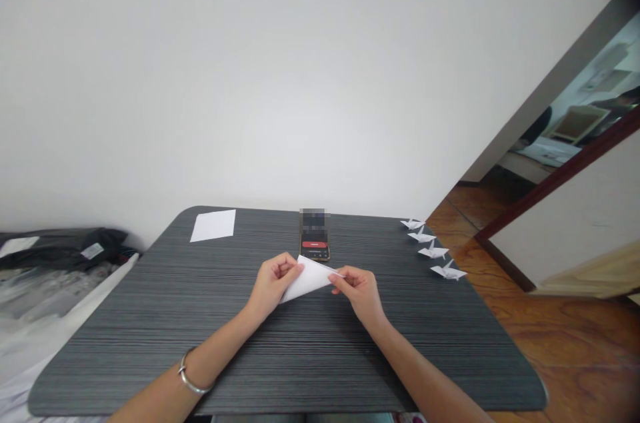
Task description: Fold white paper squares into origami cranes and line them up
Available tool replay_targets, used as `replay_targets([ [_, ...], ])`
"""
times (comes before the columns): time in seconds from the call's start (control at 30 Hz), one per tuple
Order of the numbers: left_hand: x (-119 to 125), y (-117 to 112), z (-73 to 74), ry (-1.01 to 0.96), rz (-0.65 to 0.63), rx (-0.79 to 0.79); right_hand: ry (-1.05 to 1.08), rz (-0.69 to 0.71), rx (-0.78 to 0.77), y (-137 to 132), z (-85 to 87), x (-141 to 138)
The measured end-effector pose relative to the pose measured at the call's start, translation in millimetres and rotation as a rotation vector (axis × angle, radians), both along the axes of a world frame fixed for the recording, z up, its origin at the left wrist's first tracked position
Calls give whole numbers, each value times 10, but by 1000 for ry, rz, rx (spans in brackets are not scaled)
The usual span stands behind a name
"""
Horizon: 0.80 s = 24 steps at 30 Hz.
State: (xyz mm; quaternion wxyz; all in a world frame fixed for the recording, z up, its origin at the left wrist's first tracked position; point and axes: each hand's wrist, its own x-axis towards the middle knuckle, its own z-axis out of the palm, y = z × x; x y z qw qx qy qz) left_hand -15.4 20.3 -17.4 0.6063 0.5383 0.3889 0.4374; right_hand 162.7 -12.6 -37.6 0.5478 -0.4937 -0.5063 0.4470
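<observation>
A folded sheet of white paper [311,278], roughly triangular, is held up between my two hands over the middle of the dark table [200,316]. My left hand [275,282] pinches its left side, thumb on the near face. At the right tip, my right hand [357,286] grips the paper between thumb and fingers. Just beyond the paper lies a phone [315,236] with a lit screen, its lower edge close to the paper's top corner. Parts of the fingers behind the paper are hidden.
Several white paper cranes [434,250] stand in a row along the table's right edge. Flat white paper [213,226] lies at the back left. A white wall [300,76] rises behind the table. Bags and plastic wrap [60,270] are piled to the left.
</observation>
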Motion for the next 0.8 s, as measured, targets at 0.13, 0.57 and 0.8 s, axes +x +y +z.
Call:
replay_targets([
  [0.13, 17, -27, 6, -13, 43, -9, 6, -9, -1, -1, 19, -14],
  [0.57, -13, -19, -39, 74, 5, 126, 143, -33, -35, -12, 52, 8],
  [0.8, -16, -21, -40, 103, 31, 153, 219, -10, -141, 16, 74, 64],
])
